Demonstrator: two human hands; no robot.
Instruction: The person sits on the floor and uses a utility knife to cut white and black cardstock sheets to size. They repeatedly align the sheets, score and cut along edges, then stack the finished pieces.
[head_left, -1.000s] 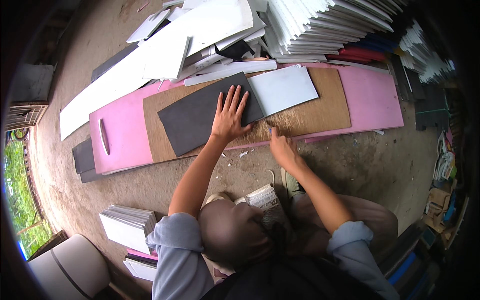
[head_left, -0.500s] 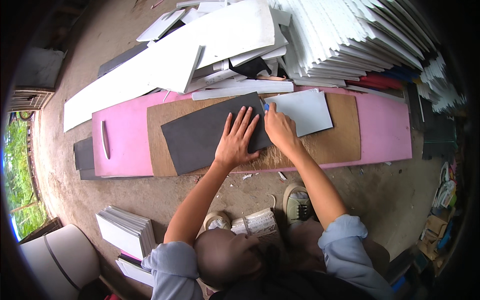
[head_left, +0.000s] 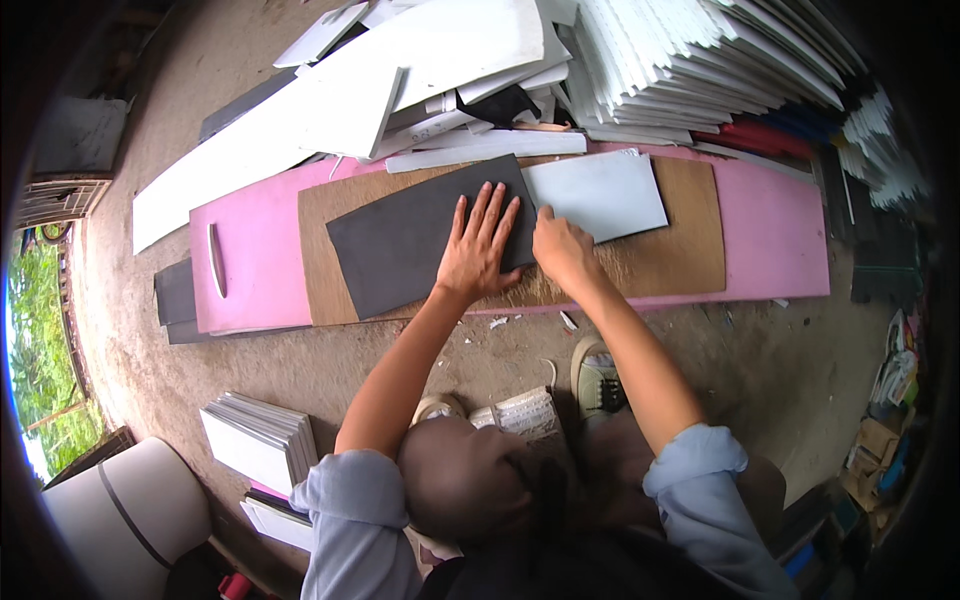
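Note:
My left hand (head_left: 478,252) lies flat with fingers spread on a dark grey board (head_left: 390,245), pressing near its right end. Just beyond that end, my right hand (head_left: 566,248) is closed in a fist over the near left part of a white foam board (head_left: 600,192). A blue-handled cutter showed in this fist a moment ago; the fingers now hide it. Both boards rest at a slant on a brown wooden board (head_left: 690,230), the dark one's right edge meeting the white one. Beneath is a long pink sheet (head_left: 775,240).
White foam sheets (head_left: 470,60) lie heaped beyond the pink sheet, with a tall stack (head_left: 680,90) at the far right. A curved white strip (head_left: 216,262) sits on the pink sheet's left. Near left are stacked white panels (head_left: 255,448) and a white roll (head_left: 130,515).
My right hand has drawn a little toward me along the dark board's right edge, and the blue handle has gone from sight. My left hand stays on the dark board. The view has tilted slightly.

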